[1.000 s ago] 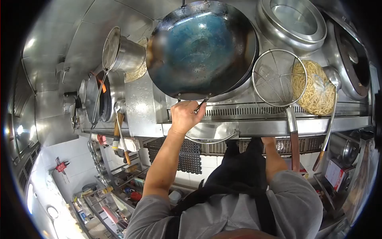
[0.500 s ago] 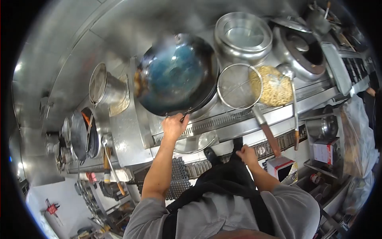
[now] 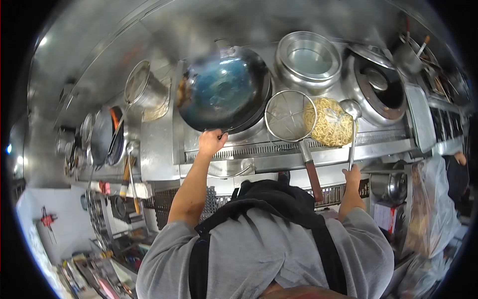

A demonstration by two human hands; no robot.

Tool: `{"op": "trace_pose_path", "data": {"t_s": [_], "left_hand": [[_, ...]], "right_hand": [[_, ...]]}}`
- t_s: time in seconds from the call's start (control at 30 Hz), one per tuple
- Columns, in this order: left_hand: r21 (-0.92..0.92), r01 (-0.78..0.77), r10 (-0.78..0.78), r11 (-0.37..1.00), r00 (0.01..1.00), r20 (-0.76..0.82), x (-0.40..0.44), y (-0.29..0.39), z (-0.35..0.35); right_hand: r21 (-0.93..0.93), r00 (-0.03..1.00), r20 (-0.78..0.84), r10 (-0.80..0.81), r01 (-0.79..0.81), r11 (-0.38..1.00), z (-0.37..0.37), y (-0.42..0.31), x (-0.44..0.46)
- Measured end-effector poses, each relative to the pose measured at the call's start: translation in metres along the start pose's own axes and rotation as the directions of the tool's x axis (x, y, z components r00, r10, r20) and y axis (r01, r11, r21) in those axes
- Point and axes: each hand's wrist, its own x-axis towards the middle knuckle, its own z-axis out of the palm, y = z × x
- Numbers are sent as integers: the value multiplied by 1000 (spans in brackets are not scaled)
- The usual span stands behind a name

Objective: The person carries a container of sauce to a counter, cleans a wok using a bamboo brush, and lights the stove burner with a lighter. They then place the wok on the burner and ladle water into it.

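A large dark wok (image 3: 224, 89) with a blue sheen rests on the stove. My left hand (image 3: 212, 142) is closed around the handle at its near edge. My right hand (image 3: 352, 175) has its fingers wrapped on the lower end of a long-handled ladle (image 3: 353, 129). The bowl of that ladle lies against a bag of noodles (image 3: 331, 122). Between the wok and the noodles sits a round wire strainer (image 3: 291, 115), its brown handle sticking out past the stove edge.
Behind the strainer stands a metal pot (image 3: 308, 37) holding clear liquid. A bigger pot (image 3: 358, 94) with a partly open top is at its right. A strainer over a metal container (image 3: 149, 97) stands on the left counter. Plastic bags (image 3: 433, 199) hang at the right.
My right hand has moved up and right from beside my body and taken hold of the ladle's handle. My left hand stays on the wok handle. The whole view has shifted slightly.
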Motion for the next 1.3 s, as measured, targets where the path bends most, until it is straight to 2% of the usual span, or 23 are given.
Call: {"op": "trace_pose_path", "data": {"t_s": [0.03,0.1,0.13,0.23,0.27,0.3,0.37,0.43,0.5,0.57,0.6,0.67,0.7,0.73,0.83,0.87,0.9,0.93,0.97,1.03,1.1,1.17,1.3], "left_hand": [[15,23,-23,1000,1000,0,0,3,-1],[25,104,-105,994,993,50,1,3,2],[35,117,-119,992,990,69,2,3,3],[14,148,-149,989,987,64,2,6,-1],[5,160,-160,987,985,65,-1,5,2],[17,156,-157,988,986,57,1,4,5],[22,159,-160,987,986,48,0,4,7],[28,156,-157,987,987,35,1,7,6],[29,167,-169,985,984,48,2,7,9],[40,175,-177,984,982,63,1,7,6],[15,156,-156,988,987,35,-1,9,2],[-11,135,-135,991,991,-12,-1,9,5],[-29,133,-133,991,991,-8,-2,8,7],[-22,125,-125,992,992,9,-2,7,7],[-20,104,-103,994,995,8,-2,8,6],[-40,108,-109,993,994,-5,-2,9,5],[-59,116,-117,992,993,-21,-2,9,3],[-76,108,-112,991,993,-46,-3,10,2],[-80,110,-115,991,992,-49,-5,9,3],[-95,93,-99,991,993,-64,-4,6,6],[-88,88,-94,992,994,-62,-3,4,6],[-128,70,-80,989,994,-70,-5,2,6],[-75,67,-73,995,995,-70,-7,2,4]], "right_hand": [[-3,1000,18,-20,20,1000,5,5,7],[171,999,-49,18,-9,985,11,12,11],[178,976,-212,-43,81,981,14,16,12],[290,946,-297,-129,218,932,5,21,23],[490,992,-126,-32,90,867,-33,-18,-5],[479,990,-133,-41,100,872,-48,-40,-9],[737,994,-76,-82,112,667,-67,-76,-12],[789,962,-145,-233,254,559,-100,-138,-8],[792,915,-207,-347,365,489,-118,-190,7],[607,889,-205,-409,443,660,-115,-216,27],[606,888,-212,-409,448,658,-104,-226,36],[204,806,-323,-496,571,795,-88,-242,63],[189,829,-256,-497,547,816,-93,-260,61],[138,902,-146,-406,425,894,-98,-280,57],[139,897,-173,-407,431,892,-85,-312,74],[391,937,12,-349,317,864,-91,-324,74],[595,922,207,-328,147,790,-97,-334,72],[821,889,230,-397,41,569,-102,-337,66],[819,888,228,-399,46,571,-101,-340,60],[975,903,224,-366,-208,82,-99,-351,49],[978,903,207,-377,-188,88,-106,-349,29],[941,838,229,-494,-320,-107,-110,-343,17],[916,769,223,-599,-376,-142,-137,-336,-57]]}}
